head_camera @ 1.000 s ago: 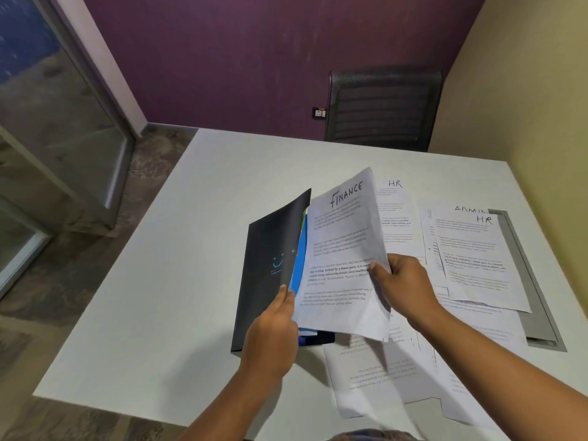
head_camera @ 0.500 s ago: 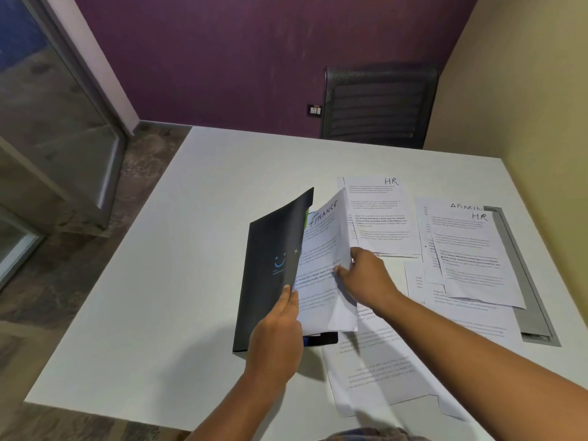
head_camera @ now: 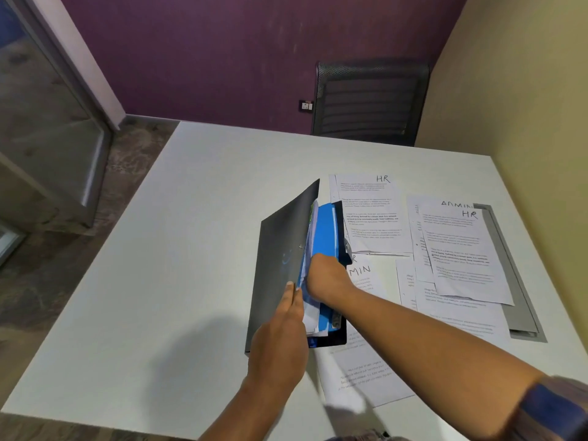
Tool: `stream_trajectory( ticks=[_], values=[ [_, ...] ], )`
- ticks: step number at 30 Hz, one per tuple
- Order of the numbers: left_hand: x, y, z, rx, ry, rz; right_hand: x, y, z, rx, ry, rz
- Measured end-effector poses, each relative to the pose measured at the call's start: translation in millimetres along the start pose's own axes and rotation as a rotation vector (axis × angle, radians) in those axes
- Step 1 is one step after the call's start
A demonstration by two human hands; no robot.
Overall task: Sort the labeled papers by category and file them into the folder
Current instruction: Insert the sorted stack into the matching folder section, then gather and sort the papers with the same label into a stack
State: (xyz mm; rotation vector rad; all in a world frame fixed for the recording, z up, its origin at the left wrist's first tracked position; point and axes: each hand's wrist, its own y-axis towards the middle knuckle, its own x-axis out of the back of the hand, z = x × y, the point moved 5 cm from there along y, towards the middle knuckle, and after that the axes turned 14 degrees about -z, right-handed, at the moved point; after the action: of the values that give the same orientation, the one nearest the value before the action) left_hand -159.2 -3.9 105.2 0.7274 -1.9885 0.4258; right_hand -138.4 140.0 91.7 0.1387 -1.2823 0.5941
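A dark grey folder (head_camera: 280, 249) stands half open on the white table (head_camera: 175, 281), with blue dividers (head_camera: 326, 230) inside. My left hand (head_camera: 280, 338) holds the raised front cover by its edge. My right hand (head_camera: 327, 276) reaches into the folder, its fingers hidden between the cover and the dividers, holding the white FINANCE sheet (head_camera: 311, 313), whose lower edge sticks out below the hand. Loose papers lie to the right: an HR sheet (head_camera: 372, 211), an ADMIN sheet (head_camera: 362, 275) and a pile topped by another HR sheet (head_camera: 458, 249).
More printed sheets (head_camera: 366, 377) lie near the table's front edge under my right forearm. A grey cable hatch (head_camera: 515, 281) is set into the table at the right, beside the wall. A black chair (head_camera: 369, 103) stands behind the table.
My right hand has carried the FINANCE sheet from upright in front of the folder down into it. The sheet is now mostly hidden inside. My left hand kept holding the cover.
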Motion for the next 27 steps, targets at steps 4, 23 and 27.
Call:
stream_trajectory(
  ticks=[4, 23, 27],
  values=[
    [-6, 3, 0, 0.065, -0.016, 0.040, 17, -4, -8, 0.022, 0.046, -0.086],
    [-95, 27, 8, -0.070, 0.347, 0.235, 25, -120, -284, -0.267, 0.128, -0.028],
    [-111, 24, 16, -0.022, 0.372, 0.297, 18, -129, -317, -0.259, 0.105, 0.005]
  ],
)
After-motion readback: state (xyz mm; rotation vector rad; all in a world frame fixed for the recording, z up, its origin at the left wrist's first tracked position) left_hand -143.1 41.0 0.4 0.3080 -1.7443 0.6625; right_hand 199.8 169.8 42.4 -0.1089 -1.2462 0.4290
